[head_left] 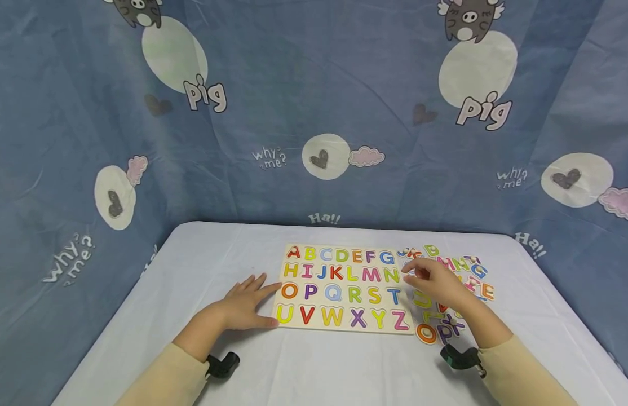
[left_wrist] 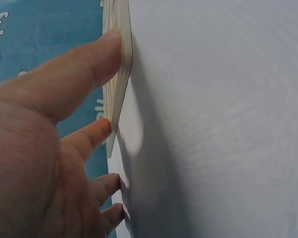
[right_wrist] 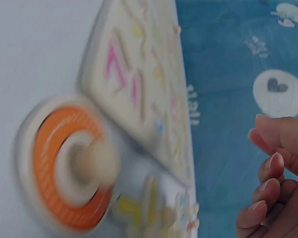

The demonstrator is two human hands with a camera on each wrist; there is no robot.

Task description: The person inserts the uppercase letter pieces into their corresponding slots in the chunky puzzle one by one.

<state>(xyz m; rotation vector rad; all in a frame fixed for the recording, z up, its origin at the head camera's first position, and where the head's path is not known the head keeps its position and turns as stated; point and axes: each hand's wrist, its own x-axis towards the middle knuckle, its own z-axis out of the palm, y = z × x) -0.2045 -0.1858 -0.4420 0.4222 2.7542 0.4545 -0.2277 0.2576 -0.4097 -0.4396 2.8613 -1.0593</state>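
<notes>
A wooden alphabet puzzle board [head_left: 344, 329] lies flat, its rows of coloured letters facing up. My left hand [head_left: 243, 303] is spread at the board's left side; in the left wrist view the thumb [left_wrist: 102, 57] and a fingertip meet its edge [left_wrist: 123, 74]. My right hand [head_left: 438, 283] hovers by the board's right edge near the N, thumb and index finger bent toward each other with a gap between. Nothing shows in its grasp. In the right wrist view its other fingers [right_wrist: 268, 191] are curled. A red A [head_left: 293, 252] with a knob sits at the board's top left.
Loose knobbed letter pieces are heaped right of the board, partly hidden under my right hand and forearm. Among them are an orange O [head_left: 427, 334], a purple P [head_left: 444, 334] and a green D [head_left: 431, 250]. White cloth covers the table [head_left: 339, 372]; a blue printed curtain [head_left: 273, 192] hangs behind.
</notes>
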